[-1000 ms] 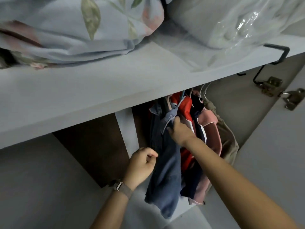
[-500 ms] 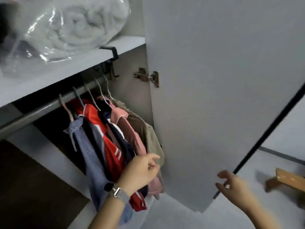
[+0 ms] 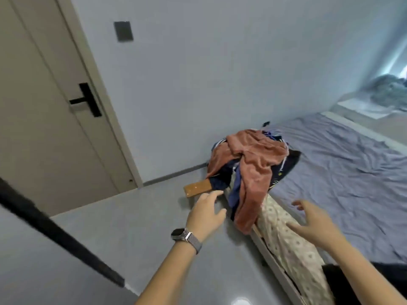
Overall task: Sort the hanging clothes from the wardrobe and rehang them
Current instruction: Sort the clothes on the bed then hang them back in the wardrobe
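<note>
Hands reach empty, fingers spread: left hand (image 3: 206,213) and right hand (image 3: 315,223) near the clothes pile (image 3: 253,168) on the bed (image 3: 352,172); next, probably picking one garment.

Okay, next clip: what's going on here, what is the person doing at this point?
A person stands by a bed, both arms stretched toward a pile of clothes heaped at its corner, a pinkish-brown garment on top and draping over the edge. The left hand, a watch on its wrist, and the right hand are both open with spread fingers, short of the pile, holding nothing. No hangers show clearly. A closed door stands to the left.
</note>
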`<state>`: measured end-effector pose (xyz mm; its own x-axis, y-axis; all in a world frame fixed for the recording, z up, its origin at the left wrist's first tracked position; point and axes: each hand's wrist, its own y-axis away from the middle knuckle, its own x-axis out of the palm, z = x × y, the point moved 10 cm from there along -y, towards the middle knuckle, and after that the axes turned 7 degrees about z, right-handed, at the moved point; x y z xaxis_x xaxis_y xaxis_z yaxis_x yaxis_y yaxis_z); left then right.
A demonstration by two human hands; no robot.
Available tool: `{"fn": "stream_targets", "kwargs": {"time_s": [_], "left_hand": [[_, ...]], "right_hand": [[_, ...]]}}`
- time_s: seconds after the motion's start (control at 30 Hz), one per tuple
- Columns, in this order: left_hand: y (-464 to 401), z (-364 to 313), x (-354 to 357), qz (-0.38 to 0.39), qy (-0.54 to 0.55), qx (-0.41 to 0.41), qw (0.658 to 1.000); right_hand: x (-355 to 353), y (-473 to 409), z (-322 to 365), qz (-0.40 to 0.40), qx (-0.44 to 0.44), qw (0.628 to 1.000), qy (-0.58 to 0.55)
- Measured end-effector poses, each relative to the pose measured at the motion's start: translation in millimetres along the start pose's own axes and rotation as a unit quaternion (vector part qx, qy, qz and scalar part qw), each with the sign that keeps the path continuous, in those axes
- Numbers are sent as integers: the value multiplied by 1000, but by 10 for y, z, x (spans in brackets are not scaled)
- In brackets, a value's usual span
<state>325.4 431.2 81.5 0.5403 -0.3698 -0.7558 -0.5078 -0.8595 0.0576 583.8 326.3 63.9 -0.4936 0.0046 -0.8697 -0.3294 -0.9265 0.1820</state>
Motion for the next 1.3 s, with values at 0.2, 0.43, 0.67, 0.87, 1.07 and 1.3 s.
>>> {"fn": "stream_targets", "kwargs": {"time_s": [0.2,0.43,0.67,0.87,1.07,1.3], "left_hand": [[-783,-1344,1135,115,7,113,987],[-1453,-2134,2234,246,-45,192,949],[-1956,-2809,3108,335,-72,239,909],[-1817,-3453,3873,407,-71,278,867],[-1478,-4044,4632,446,-89,298,840],[-1031,-4822,5693,454,-125,287,834]], "right_hand": [[-559,380,-1456,-72,137,983,-94],[-884,670,-2651,-119,271,950,-102],[-887,969,-3512,-139,392,900,-134],[-780,1497,-4107,-139,475,852,-173],[-827,2130,-4844,-170,519,813,-200],[-830,2792,-6146,-159,529,797,-245]]}}
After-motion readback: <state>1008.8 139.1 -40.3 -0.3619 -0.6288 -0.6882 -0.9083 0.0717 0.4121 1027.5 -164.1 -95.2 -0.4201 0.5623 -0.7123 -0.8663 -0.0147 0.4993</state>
